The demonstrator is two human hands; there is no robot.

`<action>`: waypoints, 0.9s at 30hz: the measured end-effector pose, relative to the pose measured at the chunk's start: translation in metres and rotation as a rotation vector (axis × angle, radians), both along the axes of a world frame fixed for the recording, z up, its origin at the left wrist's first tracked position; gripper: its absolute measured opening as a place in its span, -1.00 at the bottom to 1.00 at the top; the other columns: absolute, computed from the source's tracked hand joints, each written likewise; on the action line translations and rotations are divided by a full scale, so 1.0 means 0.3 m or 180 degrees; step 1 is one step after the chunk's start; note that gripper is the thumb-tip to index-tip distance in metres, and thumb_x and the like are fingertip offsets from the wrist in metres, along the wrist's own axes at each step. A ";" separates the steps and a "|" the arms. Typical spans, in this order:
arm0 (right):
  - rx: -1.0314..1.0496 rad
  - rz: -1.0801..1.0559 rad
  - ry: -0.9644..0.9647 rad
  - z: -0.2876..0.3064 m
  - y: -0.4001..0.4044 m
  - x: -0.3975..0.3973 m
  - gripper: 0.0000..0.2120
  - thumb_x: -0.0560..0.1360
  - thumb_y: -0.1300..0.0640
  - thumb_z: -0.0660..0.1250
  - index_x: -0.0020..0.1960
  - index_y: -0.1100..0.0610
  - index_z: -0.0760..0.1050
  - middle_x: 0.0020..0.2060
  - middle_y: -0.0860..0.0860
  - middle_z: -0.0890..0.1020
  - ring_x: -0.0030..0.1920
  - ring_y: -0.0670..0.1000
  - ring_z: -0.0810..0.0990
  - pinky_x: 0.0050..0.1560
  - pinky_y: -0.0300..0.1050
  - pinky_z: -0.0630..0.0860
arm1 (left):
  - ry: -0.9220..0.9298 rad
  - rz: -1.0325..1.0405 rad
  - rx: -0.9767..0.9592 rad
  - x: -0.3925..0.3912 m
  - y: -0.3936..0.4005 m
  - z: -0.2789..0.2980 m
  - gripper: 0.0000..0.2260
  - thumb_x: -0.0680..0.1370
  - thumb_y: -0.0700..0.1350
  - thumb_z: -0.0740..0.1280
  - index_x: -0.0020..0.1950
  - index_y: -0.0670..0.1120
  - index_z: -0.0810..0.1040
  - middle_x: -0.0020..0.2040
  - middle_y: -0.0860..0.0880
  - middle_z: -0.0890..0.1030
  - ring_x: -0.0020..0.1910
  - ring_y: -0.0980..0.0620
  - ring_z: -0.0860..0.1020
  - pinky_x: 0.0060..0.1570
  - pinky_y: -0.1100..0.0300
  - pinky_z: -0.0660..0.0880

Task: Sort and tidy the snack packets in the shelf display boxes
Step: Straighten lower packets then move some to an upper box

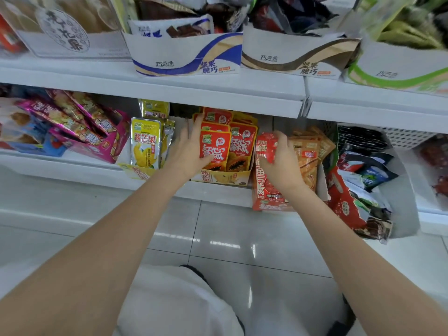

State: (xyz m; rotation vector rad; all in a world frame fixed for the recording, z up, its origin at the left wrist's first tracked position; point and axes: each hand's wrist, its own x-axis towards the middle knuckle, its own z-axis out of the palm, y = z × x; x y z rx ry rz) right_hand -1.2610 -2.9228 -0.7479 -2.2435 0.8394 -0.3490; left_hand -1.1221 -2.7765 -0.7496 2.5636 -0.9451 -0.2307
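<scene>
Arms outstretched, left hand grips orange packet, right hand clutches red packet

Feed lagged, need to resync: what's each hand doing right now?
Left hand: grips the front papaya packet.
Right hand: grips a red packet.

Above the orange-packet box the upper shelf overhangs low. On its left, the left hand, gripping its front packets, fills the gap to the yellow box. On its right, the right hand, gripping a red packet, covers the adjoining red box. In front, open floor.
</scene>
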 end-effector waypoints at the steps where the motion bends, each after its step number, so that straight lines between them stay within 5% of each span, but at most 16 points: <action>1: 0.0029 0.0017 -0.0009 0.015 0.003 -0.031 -0.41 0.51 0.26 0.28 0.47 0.12 0.11 0.42 0.12 0.25 0.39 0.13 0.30 0.33 -0.04 0.32 | -0.0028 -0.0016 -0.0007 -0.021 0.018 0.015 -0.18 0.44 -0.07 0.43 0.51 -0.04 -0.05 0.49 -0.18 0.06 0.43 -0.18 0.21 0.34 -0.13 0.29; 5: 0.0052 0.0069 0.0006 0.081 0.008 -0.134 -0.43 0.50 0.23 0.30 0.44 0.12 0.16 0.39 0.11 0.31 0.33 0.10 0.38 0.27 -0.04 0.39 | -0.0062 -0.0098 0.0168 -0.111 0.068 0.097 -0.34 0.48 -0.14 0.37 0.47 -0.10 0.09 0.38 -0.19 0.26 0.32 -0.18 0.35 0.28 -0.09 0.37; 10: -0.0278 0.0046 -0.0333 0.220 -0.019 -0.243 -0.50 0.50 0.28 0.28 0.40 0.17 0.24 0.32 0.13 0.36 0.25 0.08 0.42 0.20 -0.20 0.33 | -0.0442 -0.0580 0.0230 -0.213 0.039 0.271 -0.47 0.56 -0.16 0.25 0.48 -0.12 0.12 0.40 -0.13 0.26 0.27 -0.10 0.41 0.19 0.00 0.46; 13: -0.0557 -0.0014 -0.0725 0.330 -0.076 -0.284 -0.56 0.52 0.29 0.24 0.38 0.20 0.26 0.29 0.14 0.37 0.16 0.02 0.44 0.10 -0.29 0.33 | -0.0852 -0.0705 -0.0103 -0.250 -0.038 0.385 -0.52 0.56 -0.17 0.22 0.46 -0.07 0.18 0.39 -0.09 0.29 0.29 -0.06 0.39 0.23 0.03 0.41; 17: -0.0732 -0.0010 -0.0891 0.479 -0.190 -0.268 -0.56 0.53 0.22 0.25 0.38 0.19 0.24 0.29 0.14 0.36 0.17 0.06 0.44 -0.03 -0.17 0.41 | -0.1000 -0.0632 -0.0649 -0.275 -0.172 0.470 -0.53 0.53 -0.20 0.21 0.44 -0.09 0.21 0.40 -0.09 0.28 0.33 -0.09 0.29 0.28 0.02 0.29; 27: -0.1387 0.0915 -0.0075 0.627 -0.292 0.145 -0.05 0.33 -0.15 0.45 0.51 0.08 -0.02 0.48 0.08 0.15 0.46 0.13 0.15 0.42 0.12 0.17 | -0.0965 -0.0327 -0.0208 -0.148 -0.275 0.516 -0.51 0.55 -0.16 0.20 0.47 -0.11 0.17 0.54 -0.10 -0.02 0.49 -0.11 0.04 0.39 0.04 0.15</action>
